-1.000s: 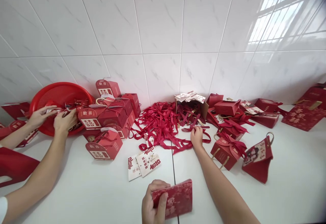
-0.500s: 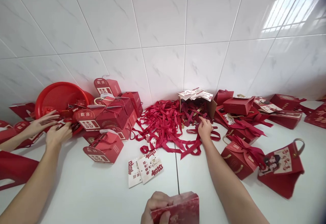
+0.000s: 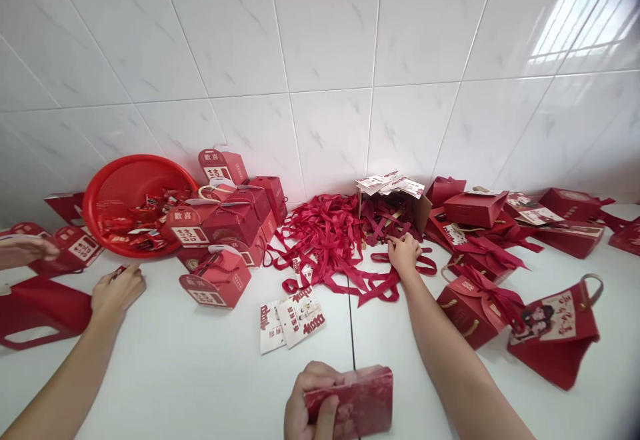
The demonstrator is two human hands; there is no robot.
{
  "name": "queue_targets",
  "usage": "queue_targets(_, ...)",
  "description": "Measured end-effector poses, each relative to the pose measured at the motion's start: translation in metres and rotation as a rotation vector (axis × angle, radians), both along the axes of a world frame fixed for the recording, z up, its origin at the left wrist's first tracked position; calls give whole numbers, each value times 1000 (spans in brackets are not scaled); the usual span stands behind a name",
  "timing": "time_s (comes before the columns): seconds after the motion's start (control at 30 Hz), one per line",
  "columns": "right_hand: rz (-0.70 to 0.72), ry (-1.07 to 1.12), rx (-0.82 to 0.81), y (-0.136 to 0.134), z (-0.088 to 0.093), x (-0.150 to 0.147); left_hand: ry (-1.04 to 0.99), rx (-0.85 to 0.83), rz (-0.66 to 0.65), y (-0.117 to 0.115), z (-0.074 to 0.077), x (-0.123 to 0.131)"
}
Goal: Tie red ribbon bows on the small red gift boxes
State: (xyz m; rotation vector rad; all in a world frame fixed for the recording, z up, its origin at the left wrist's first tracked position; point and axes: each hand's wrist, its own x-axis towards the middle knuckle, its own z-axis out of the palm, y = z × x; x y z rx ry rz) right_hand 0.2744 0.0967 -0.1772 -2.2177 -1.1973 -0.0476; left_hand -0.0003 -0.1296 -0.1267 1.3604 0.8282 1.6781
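Observation:
My left hand (image 3: 314, 405) grips a small dark red gift box (image 3: 364, 400) at the near edge of the table, thumb across its front. My right hand (image 3: 404, 253) reaches to the mouth of an open cardboard box (image 3: 424, 212) holding dark red ribbons (image 3: 385, 221). Its fingers are curled together at the ribbons; what they pinch, if anything, is hidden. Left of it spreads a heap of brighter red ribbons (image 3: 325, 227). Two printed cards (image 3: 303, 318) lie on the table in front of that heap.
At the left, a co-worker's hand (image 3: 117, 290) holds a small red piece beside a red basket (image 3: 90, 190) of wrapped sweets. Stacked red boxes (image 3: 235, 217) stand by the basket. Ribbon-tied boxes (image 3: 473, 310) and a red bag (image 3: 555, 340) are at the right.
The co-worker's hands have come out of the basket towards the near left. The view has shifted slightly. My left hand still holds the gift box, now tilted a little differently; my right hand stays at the ribbons.

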Motion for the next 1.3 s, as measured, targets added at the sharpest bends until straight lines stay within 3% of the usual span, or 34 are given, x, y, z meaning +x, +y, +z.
queue_targets(0.33,-25,-44,-90,-2,0,-2,81,-23,40,-4,-1,-8)
queue_targets(0.53,30,-52,-88,1,-2,-5,80,-57,52,-6,-1,-9)
queue_targets(0.93,-28,16,-22,7,-1,-10,153,-107,65,-1,-1,-10)
queue_targets(1.13,15,75,123,-15,3,-12,350,-52,68,5,1,-14)
queue_targets(1.3,145,70,388,-61,23,-28,382,-70,69,18,5,-16)
